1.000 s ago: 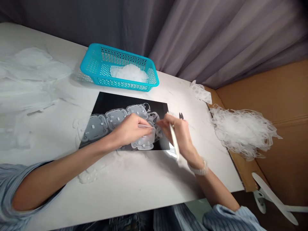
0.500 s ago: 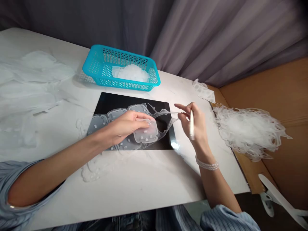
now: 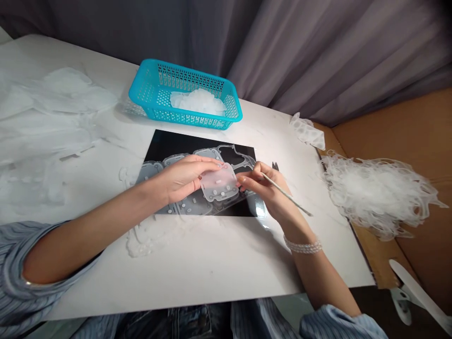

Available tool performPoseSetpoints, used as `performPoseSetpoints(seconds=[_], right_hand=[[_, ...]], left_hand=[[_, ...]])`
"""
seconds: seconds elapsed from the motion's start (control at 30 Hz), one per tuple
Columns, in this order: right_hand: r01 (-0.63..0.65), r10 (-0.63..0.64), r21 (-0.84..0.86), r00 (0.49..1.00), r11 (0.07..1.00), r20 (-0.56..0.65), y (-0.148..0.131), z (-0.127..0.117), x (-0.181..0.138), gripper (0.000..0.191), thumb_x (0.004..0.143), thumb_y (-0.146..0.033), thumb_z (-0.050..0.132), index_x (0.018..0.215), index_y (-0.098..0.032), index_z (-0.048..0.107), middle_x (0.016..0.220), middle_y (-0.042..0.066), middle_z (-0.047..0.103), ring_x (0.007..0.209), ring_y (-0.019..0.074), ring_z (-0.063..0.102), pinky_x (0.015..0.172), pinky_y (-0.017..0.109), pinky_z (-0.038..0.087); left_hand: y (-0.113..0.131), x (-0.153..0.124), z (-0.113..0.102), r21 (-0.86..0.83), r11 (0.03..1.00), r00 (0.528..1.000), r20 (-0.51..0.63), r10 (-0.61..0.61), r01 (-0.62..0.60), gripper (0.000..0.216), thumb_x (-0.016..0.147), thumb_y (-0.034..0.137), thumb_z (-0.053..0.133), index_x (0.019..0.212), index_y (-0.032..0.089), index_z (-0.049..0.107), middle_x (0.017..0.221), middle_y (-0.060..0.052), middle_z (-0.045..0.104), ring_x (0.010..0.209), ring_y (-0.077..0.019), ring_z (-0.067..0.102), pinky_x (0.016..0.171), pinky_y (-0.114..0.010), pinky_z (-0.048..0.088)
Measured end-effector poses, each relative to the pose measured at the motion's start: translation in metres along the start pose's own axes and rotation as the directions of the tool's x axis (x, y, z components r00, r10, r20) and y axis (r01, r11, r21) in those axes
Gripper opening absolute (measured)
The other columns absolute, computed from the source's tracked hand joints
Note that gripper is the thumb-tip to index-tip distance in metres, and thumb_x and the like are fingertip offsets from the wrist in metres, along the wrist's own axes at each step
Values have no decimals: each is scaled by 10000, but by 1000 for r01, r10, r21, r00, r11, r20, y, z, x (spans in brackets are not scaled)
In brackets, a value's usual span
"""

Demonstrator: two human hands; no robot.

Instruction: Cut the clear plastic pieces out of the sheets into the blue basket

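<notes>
Between its thumb and fingers, my left hand (image 3: 187,176) pinches a small translucent plastic piece (image 3: 221,181), squarish with rounded corners and small slots. My right hand (image 3: 266,186) is closed around a thin, pale, rod-like tool (image 3: 287,194) that slants down to the right across it. Its thumb and finger tips are at the piece's right edge. Two dark pointed tips (image 3: 275,165) show just behind the right hand; whether they belong to the tool I cannot tell. Below the hands, a linked translucent sheet (image 3: 192,207) of similar pieces lies on a black mat (image 3: 226,214).
A turquoise basket (image 3: 183,117) holding whitish translucent pieces stands behind the mat. Stacked translucent sheets (image 3: 56,108) lie at left. To the right, a tangle of clear plastic strips (image 3: 377,193) sits over a cardboard box (image 3: 402,136). A perforated scrap (image 3: 307,132) lies by the curtain.
My right hand has moved left to the piece's edge and turned, and the tool in it now slants. The strips it was stretching out have gone slack over the mat. The view has shifted slightly.
</notes>
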State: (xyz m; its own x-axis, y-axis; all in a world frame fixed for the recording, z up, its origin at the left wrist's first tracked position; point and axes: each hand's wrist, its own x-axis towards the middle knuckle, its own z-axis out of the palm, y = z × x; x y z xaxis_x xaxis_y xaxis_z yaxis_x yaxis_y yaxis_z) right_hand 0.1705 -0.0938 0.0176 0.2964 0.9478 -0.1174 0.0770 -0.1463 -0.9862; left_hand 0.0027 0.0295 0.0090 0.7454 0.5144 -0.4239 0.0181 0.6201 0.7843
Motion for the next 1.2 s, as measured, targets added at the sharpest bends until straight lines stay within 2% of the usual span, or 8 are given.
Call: performPoseSetpoints(seconds=[0.23,0.73,0.87,0.97,1.03,1.07,1.13,1.2], right_hand=[[-57,50,140,997,989,52,6,2,1,456,762,-180,764,673,-226,319,769,-3,736,636,108,605,658,277,472],[-29,32,146,999,989,-20,5,-3,0,476,740,-192,791,648,-222,324,764,12,747,627,122,622,643,282,491],[8,-4,76,998,997,-58,3,-2,-2,484,748,-197,783,643,-226,312,767,19,751,598,122,612,591,274,483],[156,-178,-130,967,979,-181,0,-1,-8,474,796,-224,743,625,-230,301,806,26,757,593,141,638,545,283,473],[288,-405,-406,883,867,-237,1,-2,-12,457,833,-245,707,598,-231,315,836,28,765,578,150,646,520,298,466],[337,-513,-545,833,768,-207,2,-3,-13,437,848,-244,689,587,-233,339,853,28,771,569,150,642,514,305,462],[422,-622,-721,783,549,-16,6,-5,-15,383,871,-211,654,581,-239,405,920,25,782,563,143,625,518,317,460],[524,-590,-745,777,412,220,10,-4,-16,353,886,-164,615,587,-240,441,1033,15,775,549,130,604,523,327,458]], left_hand=[[5,-2,-1,-24,1000,1000,22,-8,9,148,849,105,627,935,66,741,1022,-141,736,891,-201,713,776,-271,590],[13,-1,-5,-34,992,993,0,-120,120,208,848,203,623,1003,90,704,1003,-161,731,891,-223,703,828,-364,586],[12,0,-8,-55,990,992,5,-126,126,238,871,237,583,1025,85,683,999,-173,738,883,-236,711,861,-395,569],[11,1,-10,-86,988,991,35,-130,132,298,874,250,587,1115,85,653,1040,-193,735,961,-268,712,942,-432,531],[11,1,-10,-101,985,990,25,-141,143,353,882,304,593,1152,81,638,1108,-215,714,1013,-292,702,960,-439,520],[11,0,-10,-114,982,989,20,-147,148,378,885,342,595,1149,75,637,1140,-226,700,1029,-303,697,955,-443,524],[11,-1,-9,-151,976,987,41,-153,157,424,881,419,602,1113,67,647,1177,-241,678,1034,-319,690,929,-456,539],[10,-1,-9,-163,976,987,85,-134,147,394,870,425,621,1052,79,667,1158,-221,686,994,-297,695,885,-436,559]])
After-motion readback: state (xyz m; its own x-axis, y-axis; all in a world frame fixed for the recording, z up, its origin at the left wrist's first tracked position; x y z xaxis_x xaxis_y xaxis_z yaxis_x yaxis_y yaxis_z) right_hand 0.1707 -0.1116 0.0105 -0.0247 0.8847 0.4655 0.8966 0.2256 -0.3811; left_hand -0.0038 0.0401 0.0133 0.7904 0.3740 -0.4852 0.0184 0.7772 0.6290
